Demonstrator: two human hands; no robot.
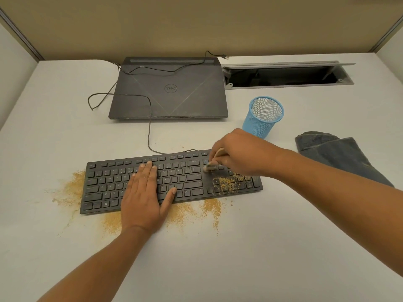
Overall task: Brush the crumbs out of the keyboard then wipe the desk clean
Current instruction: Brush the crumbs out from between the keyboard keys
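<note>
Left hand (146, 192) flat on keyboard (170, 182); right hand (237, 152) grips small brush (211, 166). Crumbs (231, 183) remain on numpad, more on tabletop (261, 247). Cloth (333, 153) untouched; wiping not begun.

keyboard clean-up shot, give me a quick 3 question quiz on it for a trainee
1. Multiple choice: where do crumbs lie on the keyboard itself?
A) on the left-end keys
B) on the right-end keys, around the number pad
C) on the top row only
2. True or false: the left hand lies flat on the middle keys and holds nothing.
3. Fill in: the right hand grips a small ___ whose tip is down on the keys.

Key
1. B
2. True
3. brush
</note>
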